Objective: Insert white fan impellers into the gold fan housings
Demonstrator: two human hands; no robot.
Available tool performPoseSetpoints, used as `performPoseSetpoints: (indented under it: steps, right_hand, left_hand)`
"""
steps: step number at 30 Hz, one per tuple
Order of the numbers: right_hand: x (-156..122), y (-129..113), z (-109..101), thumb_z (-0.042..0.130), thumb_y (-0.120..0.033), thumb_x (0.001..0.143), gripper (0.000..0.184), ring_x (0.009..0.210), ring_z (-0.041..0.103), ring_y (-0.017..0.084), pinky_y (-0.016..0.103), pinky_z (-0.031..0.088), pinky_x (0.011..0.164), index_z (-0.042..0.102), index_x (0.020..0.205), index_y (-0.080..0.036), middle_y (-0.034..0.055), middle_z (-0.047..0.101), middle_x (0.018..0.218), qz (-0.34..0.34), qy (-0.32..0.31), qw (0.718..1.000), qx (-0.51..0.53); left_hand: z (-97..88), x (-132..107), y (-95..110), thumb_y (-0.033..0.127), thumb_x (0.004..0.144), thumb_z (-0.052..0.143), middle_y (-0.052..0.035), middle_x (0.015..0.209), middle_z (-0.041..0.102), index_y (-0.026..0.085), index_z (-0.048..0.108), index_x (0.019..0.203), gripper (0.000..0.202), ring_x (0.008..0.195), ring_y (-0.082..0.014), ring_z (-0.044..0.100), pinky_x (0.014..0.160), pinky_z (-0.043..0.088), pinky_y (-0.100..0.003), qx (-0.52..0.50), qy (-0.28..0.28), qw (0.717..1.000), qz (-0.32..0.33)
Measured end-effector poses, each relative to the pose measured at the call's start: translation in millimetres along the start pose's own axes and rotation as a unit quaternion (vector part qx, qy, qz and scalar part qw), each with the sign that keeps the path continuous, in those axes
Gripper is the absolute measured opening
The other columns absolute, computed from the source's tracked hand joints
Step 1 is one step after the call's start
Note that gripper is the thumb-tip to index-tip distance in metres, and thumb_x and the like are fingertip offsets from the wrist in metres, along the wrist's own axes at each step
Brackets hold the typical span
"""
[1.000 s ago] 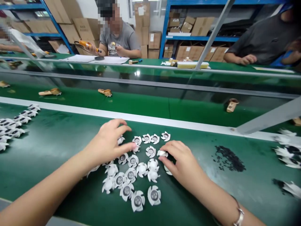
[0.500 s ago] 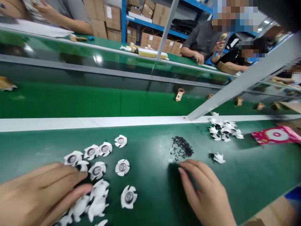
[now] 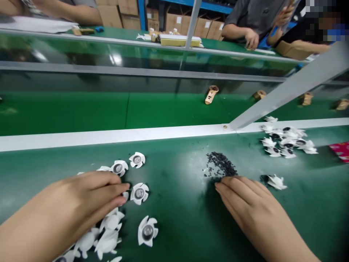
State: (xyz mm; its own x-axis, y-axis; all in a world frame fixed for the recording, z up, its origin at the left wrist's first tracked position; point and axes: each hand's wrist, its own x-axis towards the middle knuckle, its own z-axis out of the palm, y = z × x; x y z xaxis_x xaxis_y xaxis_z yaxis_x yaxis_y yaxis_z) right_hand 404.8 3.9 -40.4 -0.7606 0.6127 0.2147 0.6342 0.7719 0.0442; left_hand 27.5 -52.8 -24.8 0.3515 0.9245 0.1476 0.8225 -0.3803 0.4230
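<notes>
My left hand (image 3: 81,202) lies flat with fingers stretched out over a cluster of small white fan impellers (image 3: 139,193) on the green table (image 3: 177,218). It holds nothing that I can see. My right hand (image 3: 245,203) rests palm down, fingers extended and together, its fingertips just below a pile of tiny black parts (image 3: 219,165). Nothing shows in that hand either. One lone white impeller (image 3: 276,181) lies to the right of it.
Another group of white impellers (image 3: 286,142) sits at the right by a grey slanted bar (image 3: 286,91). A pink packet (image 3: 340,151) is at the far right edge. Tan parts (image 3: 211,94) ride the conveyor belt behind. Other people's hands (image 3: 251,38) work across it.
My view swung right and down. My right hand left the impellers and moved right to the black pile. My left hand stayed on the impeller cluster.
</notes>
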Motion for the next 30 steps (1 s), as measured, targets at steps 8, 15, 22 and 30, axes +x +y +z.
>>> performPoseSetpoints:
  steps: [8,15,22,30]
  right_hand:
    - [25,10,-2,0.046,-0.012,0.094,0.023,0.066,0.06,0.025,0.039,0.044,0.059,0.063,0.08,-0.015,0.0093,0.062,0.076,-0.051,-0.017,0.998,-0.03]
    - [102,-32,-18,0.05,-0.008,0.089,0.015,0.071,0.056,0.013,0.025,0.045,0.062,0.055,0.082,-0.021,0.0008,0.058,0.083,0.018,-0.053,0.938,0.342]
    - [128,-60,5,0.051,-0.009,0.092,0.014,0.077,0.056,0.014,0.025,0.047,0.067,0.058,0.09,-0.021,0.0024,0.06,0.087,-0.06,-0.061,0.89,0.447]
    - [122,-66,2,0.051,-0.008,0.091,0.014,0.07,0.056,0.011,0.023,0.045,0.063,0.058,0.091,-0.021,-0.0005,0.061,0.082,-0.049,-0.021,0.897,0.44]
  left_hand:
    - [-4.5,29,30,0.039,0.085,0.072,-0.0074,0.122,0.073,0.025,0.067,0.128,0.046,0.1,-0.0281,0.074,0.076,0.062,-0.034,0.021,-0.135,0.99,-0.017]
    - [1.4,30,20,0.027,0.081,0.074,-0.0033,0.116,0.073,0.026,0.071,0.116,0.035,0.097,-0.0241,0.071,0.075,0.055,-0.032,0.014,-0.149,0.989,-0.021]
    - [2.0,33,31,0.024,0.08,0.063,-0.0013,0.084,0.066,0.02,0.069,0.092,0.014,0.077,-0.0176,0.063,0.063,0.046,-0.028,-0.068,-0.062,0.995,-0.046]
    - [9.5,28,41,0.012,0.072,0.066,0.0024,0.091,0.066,0.023,0.07,0.096,0.027,0.067,-0.0087,0.063,0.059,0.056,-0.019,-0.295,0.063,0.946,-0.116]
